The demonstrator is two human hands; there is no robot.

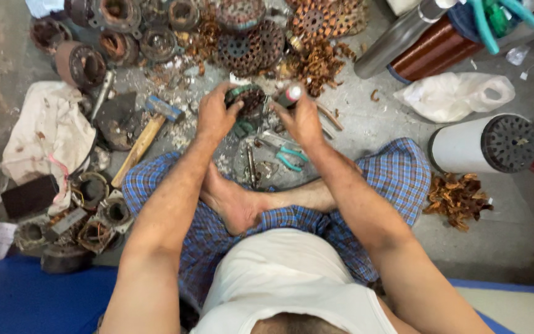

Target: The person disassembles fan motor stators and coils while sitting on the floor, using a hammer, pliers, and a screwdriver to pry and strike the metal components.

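The person sits cross-legged on the grey concrete floor [366, 124], both arms reaching toward twelve o'clock; the left hand [216, 114] is curled shut around the side of a small round motor stator with dark windings [248, 99], gripping it from its nine o'clock edge, probably to keep it steady and tilted toward the face; the right hand [303, 119] is closed on a short tool with a red-and-white handle [290, 95], its working end turned toward the stator's three o'clock side (whether the tip touches the windings cannot be told). Just below the hands, at six o'clock from the stator, green-handled pliers [290, 158] lie on the floor within easy reach; a wooden-handled hammer [146, 133] rests at about eight o'clock from the left hand. Rusty round motor housings [125, 31] crowd the eleven o'clock corner, tangled scraps of copper wire [316, 65] lie at one o'clock, a white cylinder with a black perforated end [486, 144] lies on its side at three o'clock, and a crumpled white plastic bag [455, 94] sits above it.
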